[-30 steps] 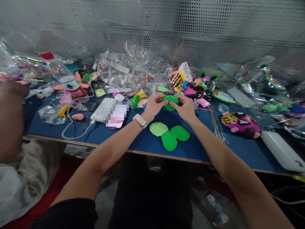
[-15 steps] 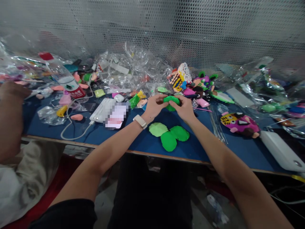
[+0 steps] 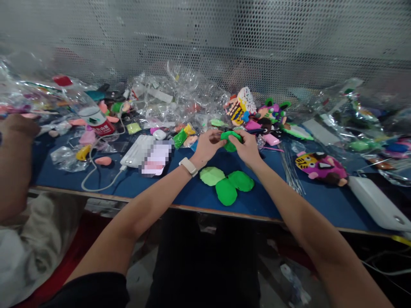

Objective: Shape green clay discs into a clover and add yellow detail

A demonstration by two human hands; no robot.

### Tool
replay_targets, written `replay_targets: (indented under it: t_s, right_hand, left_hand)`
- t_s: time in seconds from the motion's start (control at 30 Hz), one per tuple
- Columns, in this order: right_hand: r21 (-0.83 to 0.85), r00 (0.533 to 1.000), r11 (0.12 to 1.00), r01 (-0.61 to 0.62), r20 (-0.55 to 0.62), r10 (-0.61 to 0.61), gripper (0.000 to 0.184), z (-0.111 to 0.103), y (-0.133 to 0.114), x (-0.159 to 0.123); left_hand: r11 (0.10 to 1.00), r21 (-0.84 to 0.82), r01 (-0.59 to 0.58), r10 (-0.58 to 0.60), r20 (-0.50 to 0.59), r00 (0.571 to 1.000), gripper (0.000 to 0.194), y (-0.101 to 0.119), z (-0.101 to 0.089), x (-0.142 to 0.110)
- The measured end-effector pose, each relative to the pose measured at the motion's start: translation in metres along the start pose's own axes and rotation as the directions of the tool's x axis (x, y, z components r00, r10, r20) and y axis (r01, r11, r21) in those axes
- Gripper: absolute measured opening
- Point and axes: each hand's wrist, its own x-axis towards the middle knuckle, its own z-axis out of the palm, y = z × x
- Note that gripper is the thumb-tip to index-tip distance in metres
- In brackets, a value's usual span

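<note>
Head view. The left hand (image 3: 207, 149) and the right hand (image 3: 248, 147) meet above the middle of the dark blue table (image 3: 324, 209), well in from its near edge. Between them is a green piece (image 3: 231, 144), soft-looking and thin. The left grip is closed on its left side, thumb tip at the margin; the right grip is closed on the opposite side, with the thumb across the near face. The lower part of the piece shows below the thumbs; the fingers behind it are largely hidden.

Between the held piece and the near edge lie three flat shapes: a pale green disc (image 3: 212, 176) on the left, a green oval (image 3: 226, 191) closest to the edge, and a second green oval (image 3: 241, 181) on the right, the two ovals touching. A wristband (image 3: 188, 167) encircles the left wrist.

Left of the hands, a phone (image 3: 159, 157) rests beside a white power bank (image 3: 138, 150). To the right lie a bundle of wires (image 3: 291, 175) and a multicoloured figure (image 3: 323, 168). Clear wrappers (image 3: 186, 96) crowd the far edge. Another person's hand (image 3: 21, 126) is over the left end.
</note>
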Motion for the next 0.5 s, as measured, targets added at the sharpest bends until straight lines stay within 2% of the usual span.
replay_targets:
  t_s: [0.17,0.27,0.37,0.5]
  right_hand:
    - [0.117,0.994,0.988,-0.097,0.066,0.09,0.039,0.002,0.0,-0.001]
    - [0.205,0.984,0.967,-0.148,0.13,0.123,0.049,0.005,-0.005,-0.004]
    - [0.232,0.982,0.962,-0.143,0.155,0.108,0.057,0.007,-0.009,-0.005]
    - [0.218,0.988,0.968,-0.12,0.118,0.096,0.063,0.006,-0.01,-0.004]
  left_hand:
    - [0.999,-0.043,-0.018,0.015,-0.056,0.998,0.034,0.003,-0.001,0.001]
    - [0.992,-0.123,0.011,-0.023,-0.096,0.995,0.036,0.004,-0.002,0.003]
    - [0.982,-0.183,0.038,-0.059,-0.114,0.992,0.039,0.005,-0.002,0.003]
    - [0.982,-0.178,0.06,-0.076,-0.084,0.994,0.04,0.004,0.0,0.002]
